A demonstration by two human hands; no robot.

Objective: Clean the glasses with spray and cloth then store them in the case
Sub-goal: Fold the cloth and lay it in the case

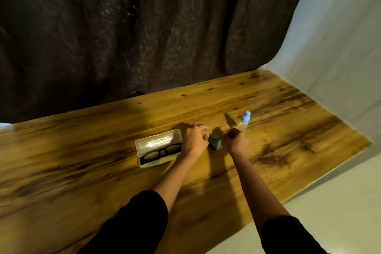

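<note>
Left grip (194, 137): fingers curled, thumb pinching the left edge of the cloth (215, 142). Right grip (236, 140): fingers curled, thumb on top, pinching the cloth's right edge. Cloth is small, blue-grey and bunched, held between the two grips low over the tabletop (288, 119); whether its lower edge touches the wood cannot be told. Case (144, 142) lies just left of the left grip, open, with the pale lid tilted back on the far side and a bright glare on its inner face. Glasses (160, 152), dark-framed, lie inside the lower half of the case with the lenses facing up; the temples are hidden. Spray (244, 122): clear bottle with a light blue top, leaning in this wide-angle view, just behind the right grip and partly hidden by it; contact with the fingers cannot be told. Both forearms are bare, with black sleeves (144, 222) pushed up near the elbows. Tabletop is yellow-brown wood with dark grain streaks, and the hands cast shadows on it. Dark wrinkled curtain (144, 27) hangs behind the far edge. White sheet (340, 47) closes off the right side. Pale floor (340, 202) shows at lower right.
</note>
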